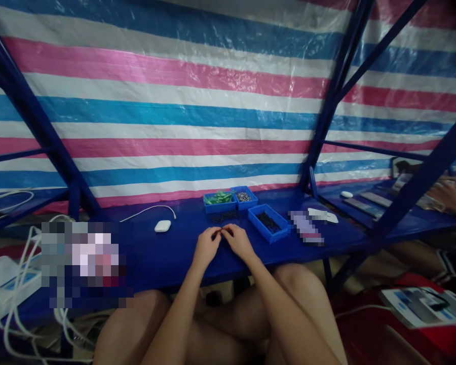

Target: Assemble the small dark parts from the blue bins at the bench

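Observation:
My left hand (207,247) and my right hand (239,242) meet fingertip to fingertip low over the blue tabletop (155,258). Both are closed in a pinch; anything between the fingers is too small to make out. Just beyond them lies a loose scatter of small black parts (227,218). To the right of my right hand stands a blue bin (275,237) holding more small black pieces (266,221). Farther back, one blue bin (220,208) contains green pieces (222,196), and another blue bin (247,205) beside it holds small silvery parts (243,196).
A white earbud case (162,226) and a white cable (148,208) lie left. A phone (306,228) rests right of the bins. A power strip (11,291) with tangled cables stands far left. Blue metal posts (329,106) flank the table; another person's hands (446,195) are far right.

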The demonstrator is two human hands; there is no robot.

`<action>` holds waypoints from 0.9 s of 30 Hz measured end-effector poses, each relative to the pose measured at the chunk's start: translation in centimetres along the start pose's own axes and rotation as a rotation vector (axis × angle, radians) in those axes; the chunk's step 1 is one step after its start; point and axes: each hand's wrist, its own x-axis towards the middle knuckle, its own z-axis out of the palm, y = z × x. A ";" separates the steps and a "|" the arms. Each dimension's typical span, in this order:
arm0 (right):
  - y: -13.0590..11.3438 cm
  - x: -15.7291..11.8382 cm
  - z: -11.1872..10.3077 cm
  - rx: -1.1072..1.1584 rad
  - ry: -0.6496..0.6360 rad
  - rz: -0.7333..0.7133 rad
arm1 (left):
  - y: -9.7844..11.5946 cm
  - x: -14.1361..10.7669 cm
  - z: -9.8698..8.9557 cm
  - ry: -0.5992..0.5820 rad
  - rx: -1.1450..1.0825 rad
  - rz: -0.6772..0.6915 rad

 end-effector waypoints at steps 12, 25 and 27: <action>-0.2 0.1 0.0 0.027 0.033 0.043 | 0.0 0.0 0.1 -0.038 0.022 -0.030; -0.3 0.1 -0.1 0.102 0.034 0.066 | 1.1 -0.2 -0.3 -0.075 0.112 -0.005; -0.3 0.1 -0.1 0.145 0.044 0.076 | 1.2 -0.2 -0.3 -0.083 0.129 0.001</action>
